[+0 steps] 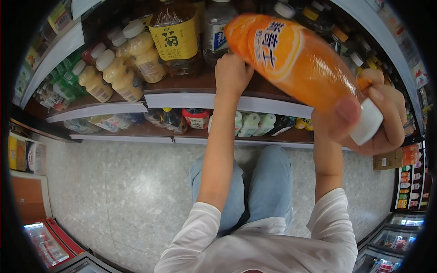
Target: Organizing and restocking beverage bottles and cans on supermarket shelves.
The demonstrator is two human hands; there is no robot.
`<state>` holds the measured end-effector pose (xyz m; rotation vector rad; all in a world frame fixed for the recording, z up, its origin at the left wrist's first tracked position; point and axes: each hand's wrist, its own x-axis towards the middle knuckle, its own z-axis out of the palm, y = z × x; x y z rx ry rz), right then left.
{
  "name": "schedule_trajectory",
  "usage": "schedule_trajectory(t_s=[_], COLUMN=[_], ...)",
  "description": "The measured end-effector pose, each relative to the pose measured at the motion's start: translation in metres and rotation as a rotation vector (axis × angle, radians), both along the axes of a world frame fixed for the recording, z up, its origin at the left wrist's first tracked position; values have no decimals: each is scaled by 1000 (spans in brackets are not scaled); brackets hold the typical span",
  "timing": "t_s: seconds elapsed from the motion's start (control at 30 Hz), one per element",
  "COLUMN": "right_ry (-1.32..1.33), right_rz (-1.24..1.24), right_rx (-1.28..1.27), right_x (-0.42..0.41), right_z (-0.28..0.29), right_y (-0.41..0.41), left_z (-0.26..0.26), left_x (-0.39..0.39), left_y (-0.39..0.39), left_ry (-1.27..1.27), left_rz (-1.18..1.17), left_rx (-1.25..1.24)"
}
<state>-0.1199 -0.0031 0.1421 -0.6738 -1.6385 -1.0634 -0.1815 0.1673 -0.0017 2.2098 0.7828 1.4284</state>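
A large bottle of orange drink [307, 65], bearing writing on its label, lies slantwise across the upper right of my view, close to the camera. My right hand [385, 116] grips it at its near end. A small white piece [367, 123], which I cannot identify, shows between that hand's fingers, and a bit of orange shows beside them. My left hand [232, 73] is curled at the shelf, just below the bottle's far end. That end partly covers its fingers, so whether it holds anything is hidden. Left of it stands a large dark-tea bottle with a yellow label [175, 41].
Cream-coloured drink bottles with white caps [119, 78] line the shelf at left. A clear bottle [218, 30] stands behind my left hand. The white shelf edge [191, 101] runs below it, above a lower shelf of white bottles [252, 124]. A cardboard box [387, 159] sits at right.
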Motion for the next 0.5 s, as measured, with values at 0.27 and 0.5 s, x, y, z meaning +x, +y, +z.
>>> schedule_trajectory(t_s=[0.27, 0.5], right_ry=[152, 307], right_rz=[-95, -187], right_rx=[38, -43], right_x=[12, 15], right_z=[-9, -23], right_y=[14, 36], left_z=[3, 16], left_x=[5, -25], left_y=[-5, -15], left_ry=[-181, 293], left_rz=[22, 61], left_rx=[-92, -165])
